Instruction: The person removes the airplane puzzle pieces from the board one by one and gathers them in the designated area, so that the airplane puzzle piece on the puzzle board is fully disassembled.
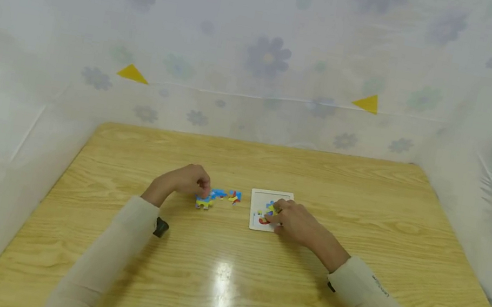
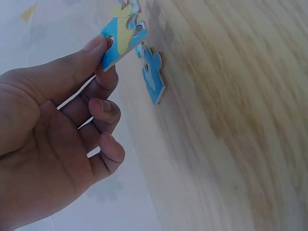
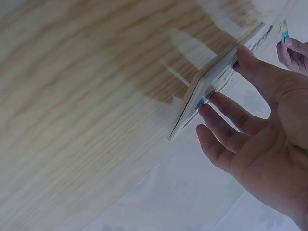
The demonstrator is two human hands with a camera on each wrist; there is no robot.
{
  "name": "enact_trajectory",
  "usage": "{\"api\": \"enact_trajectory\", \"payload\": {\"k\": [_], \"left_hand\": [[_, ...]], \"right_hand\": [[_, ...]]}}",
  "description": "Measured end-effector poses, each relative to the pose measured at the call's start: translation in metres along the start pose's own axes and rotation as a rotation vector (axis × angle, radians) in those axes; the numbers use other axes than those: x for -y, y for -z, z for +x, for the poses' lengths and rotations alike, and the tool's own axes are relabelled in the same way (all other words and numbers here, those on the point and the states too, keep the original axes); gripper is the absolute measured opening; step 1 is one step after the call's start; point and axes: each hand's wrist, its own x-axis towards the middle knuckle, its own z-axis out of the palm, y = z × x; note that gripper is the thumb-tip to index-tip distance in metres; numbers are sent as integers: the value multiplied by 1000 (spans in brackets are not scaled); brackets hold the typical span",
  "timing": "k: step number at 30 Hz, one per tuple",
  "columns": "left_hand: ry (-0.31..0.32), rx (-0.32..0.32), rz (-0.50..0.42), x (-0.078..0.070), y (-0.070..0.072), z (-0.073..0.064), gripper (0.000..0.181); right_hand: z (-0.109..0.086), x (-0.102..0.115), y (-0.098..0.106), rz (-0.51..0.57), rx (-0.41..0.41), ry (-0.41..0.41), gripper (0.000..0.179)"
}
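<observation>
My left hand (image 1: 187, 179) pinches a blue and yellow jigsaw piece (image 2: 124, 39) between thumb and index finger, tilted above the table in the left wrist view. Its other fingers curl loosely. Just beyond lies a blue jigsaw piece (image 2: 153, 76). To the right, a white puzzle tray (image 1: 257, 195) lies flat with a few coloured pieces (image 1: 265, 221) inside. Over its right side is my right hand (image 1: 300, 223), fingertips touching the pieces and thumb at the tray in the right wrist view. The fingers partly hide what lies under them.
More loose jigsaw pieces (image 1: 234, 197) lie between the left hand and the tray. All this stands on a wood-grain table (image 1: 227, 260), with a flowered white curtain (image 1: 227, 35) behind it and at both sides.
</observation>
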Motion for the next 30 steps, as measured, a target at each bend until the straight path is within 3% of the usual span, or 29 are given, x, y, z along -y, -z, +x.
{"api": "enact_trajectory", "payload": {"k": [16, 30], "left_hand": [[2, -12, 37, 5, -3, -7, 14], [29, -54, 48, 5, -13, -8, 14]], "right_hand": [[1, 1, 0, 27, 40, -38, 33], [1, 0, -1, 14, 20, -29, 33]]}}
